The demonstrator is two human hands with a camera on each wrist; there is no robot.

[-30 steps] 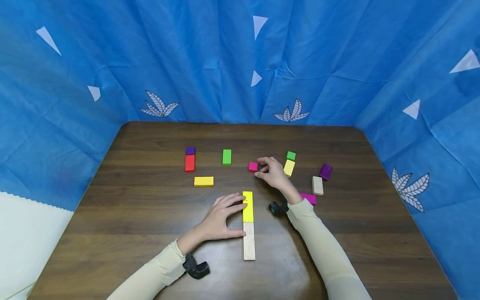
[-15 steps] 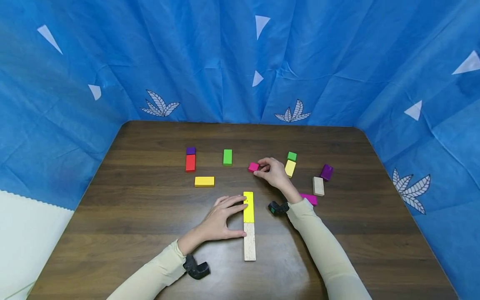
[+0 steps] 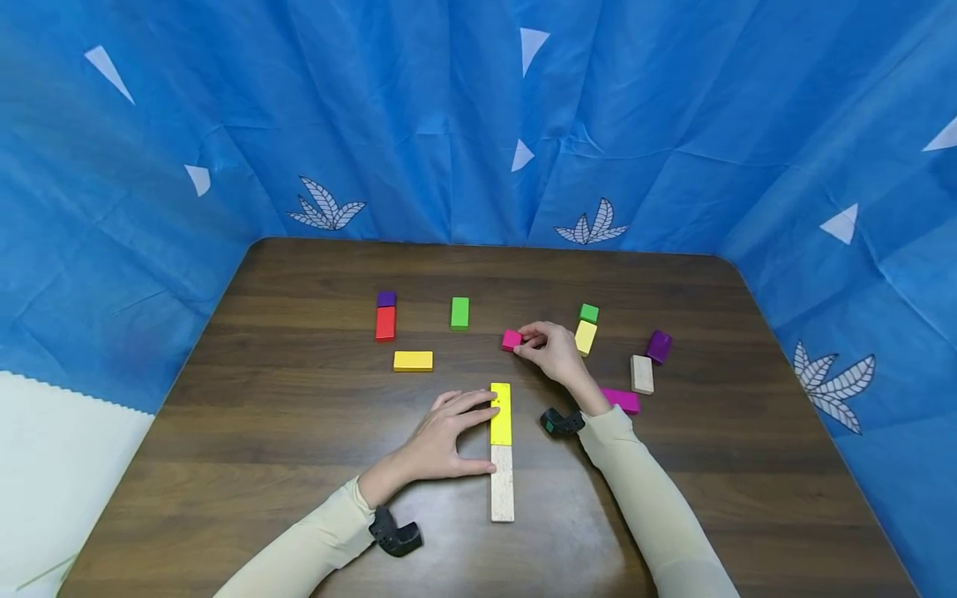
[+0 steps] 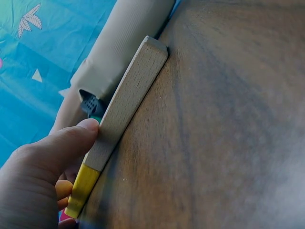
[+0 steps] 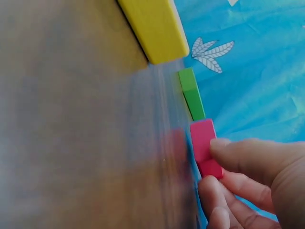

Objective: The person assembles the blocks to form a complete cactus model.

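Right hand (image 3: 552,350) pinches pink cube (image 3: 512,340), mid counter (image 3: 299,415). Left hand (image 3: 441,436), fingers flat, presses yellow bar (image 3: 501,413) and wood bar (image 3: 503,493) from side. Risk: shallow fingertip pinch, cube slips; left nudge breaks bar alignment.

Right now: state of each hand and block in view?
left hand: fingers straight, touching the long yellow block
right hand: pinching the pink cube
long yellow block: flat, end to end with the long natural block
pink cube: on the table, gripped
red block: flat, purple cube abutting its far end
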